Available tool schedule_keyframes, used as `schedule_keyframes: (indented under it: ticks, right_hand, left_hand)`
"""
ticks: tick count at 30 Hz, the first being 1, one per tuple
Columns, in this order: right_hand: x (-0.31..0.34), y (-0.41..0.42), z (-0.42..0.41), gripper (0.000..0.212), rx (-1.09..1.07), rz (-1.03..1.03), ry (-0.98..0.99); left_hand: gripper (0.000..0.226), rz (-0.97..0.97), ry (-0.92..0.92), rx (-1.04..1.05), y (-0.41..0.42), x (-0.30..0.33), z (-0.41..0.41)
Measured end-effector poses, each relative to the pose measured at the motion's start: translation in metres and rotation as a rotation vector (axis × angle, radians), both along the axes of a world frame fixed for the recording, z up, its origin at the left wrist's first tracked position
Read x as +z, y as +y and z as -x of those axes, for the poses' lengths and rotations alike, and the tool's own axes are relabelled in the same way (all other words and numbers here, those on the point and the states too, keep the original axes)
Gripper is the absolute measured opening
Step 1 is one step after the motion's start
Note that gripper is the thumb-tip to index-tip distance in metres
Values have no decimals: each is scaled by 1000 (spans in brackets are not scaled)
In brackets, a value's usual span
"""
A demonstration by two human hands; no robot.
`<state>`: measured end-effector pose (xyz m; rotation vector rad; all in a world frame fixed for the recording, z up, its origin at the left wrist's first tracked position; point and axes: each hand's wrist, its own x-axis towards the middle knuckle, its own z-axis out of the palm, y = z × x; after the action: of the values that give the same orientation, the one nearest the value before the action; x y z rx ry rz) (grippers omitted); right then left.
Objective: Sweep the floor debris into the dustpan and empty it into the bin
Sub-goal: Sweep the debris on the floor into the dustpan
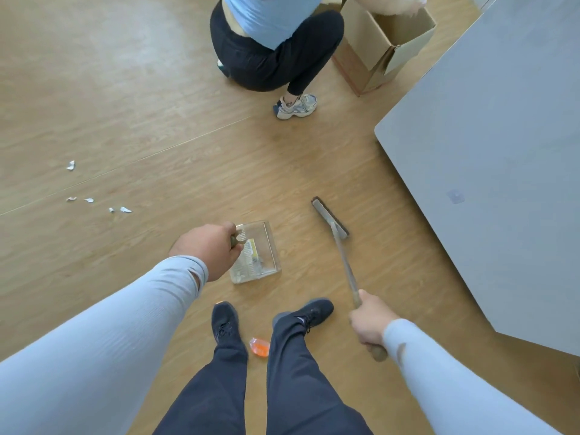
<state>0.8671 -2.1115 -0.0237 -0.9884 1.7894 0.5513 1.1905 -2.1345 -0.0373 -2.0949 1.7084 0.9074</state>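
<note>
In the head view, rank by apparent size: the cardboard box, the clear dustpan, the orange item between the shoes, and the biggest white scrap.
Largest to smallest:
1. cardboard box, though cropped and farther away
2. dustpan
3. orange item
4. white scrap

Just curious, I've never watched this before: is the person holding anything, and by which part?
Yes. The left hand grips the clear dustpan by its handle; the right hand grips the broom near the top of its stick.

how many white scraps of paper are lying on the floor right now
5. One scrap lies farthest out on the left; four sit nearer in a loose row. Smaller bits may be too tiny to see.
</note>
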Motion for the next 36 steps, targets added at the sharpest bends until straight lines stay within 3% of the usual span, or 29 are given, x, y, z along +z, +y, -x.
schedule_keyframes:
  ticks: [3, 6, 8, 13, 17, 20, 23, 25, 28, 30, 36]
  right_hand:
    - [-5, 21, -34, 49, -75, -163, -71]
    - [17, 39, -33, 59, -240, -279, -226]
    - [35, 36, -7, 70, -305, -263, -302]
    - [83, 8, 64, 65, -500, -247, -343]
    - [75, -4, 63, 69, -375, -111, -276]
    - [31, -7, 39, 68, -199, -32, -113]
    - [-7, 0, 4, 60, 6, -31, -6]
    - [-12, 8, -21, 47, 19, -87, -31]
    - [3, 25, -40, 41, -67, -223, -148]
    - [16, 30, -32, 52, -192, -277, -241]
    - [75, 10, 33, 54, -616, -220, -352]
  left_hand:
    - [35, 0, -4, 2, 0, 0, 0]
    - [34, -1, -2, -6, -4, 1, 1]
    - [34, -3, 0, -12, -6, 3, 0]
    - [36, -11, -4, -18, -2, 6, -2]
    - [36, -12, -1, -18, 0, 5, 0]
    - [36, -22, 2, -7, -1, 3, 0]
    - [34, -19, 1, 9, 0, 1, -1]
    - [34, -16, -1, 11, 2, 0, -1]
    - [33, -6, 4, 15, 2, 0, 1]
    - [34, -5, 13, 17, 4, 1, 1]
    - [34, -74, 7, 18, 15, 14, -5]
